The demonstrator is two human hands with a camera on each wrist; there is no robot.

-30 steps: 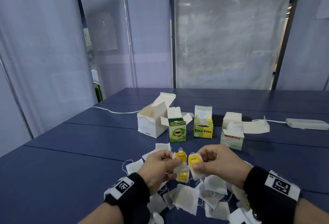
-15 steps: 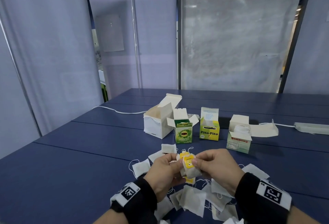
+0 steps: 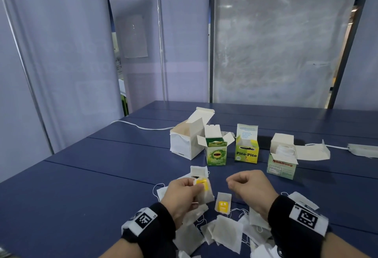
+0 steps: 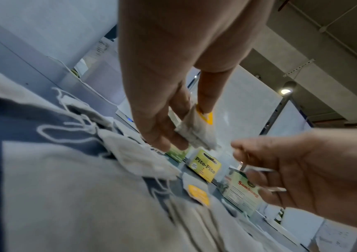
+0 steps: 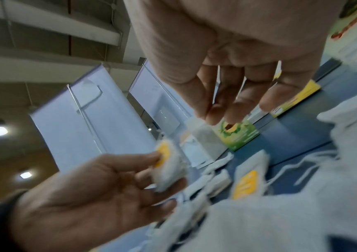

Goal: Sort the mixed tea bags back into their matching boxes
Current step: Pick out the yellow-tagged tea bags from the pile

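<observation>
- The blue worktop (image 3: 86, 178) carries four open boxes in a row across its middle and a loose pile of tea bags (image 3: 223, 235) at the near edge.
- The plain white box (image 3: 184, 145) stands at the left end of the row with its lid flap up; it is the biggest of the four.
- The Sambong box (image 3: 282, 167) stands at the right end, flap lying open to the right, white tea bags showing in its top.
- The yellow Pito-Pito box (image 3: 246, 151) stands between the Sambong box and the green tea box (image 3: 216, 155), which touches the white box.
- The left hand (image 3: 184, 198) is raised above the pile, thumb and fingers (image 4: 160, 129) pinching a small bundle of tea bags with yellow tags (image 3: 203, 189).
- The right hand (image 3: 249, 188) hangs just beside the left, apart from it, fingers (image 5: 227, 102) loosely curled and holding nothing.
- One tea bag with a yellow tag (image 3: 223, 204) lies flat on the worktop between and just below the two hands, at the far edge of the pile.
- Another white tea bag (image 3: 198, 171) lies beyond the left hand, near the green tea box.
- A white cable (image 3: 139, 127) runs over the worktop to the left of the white box.
</observation>
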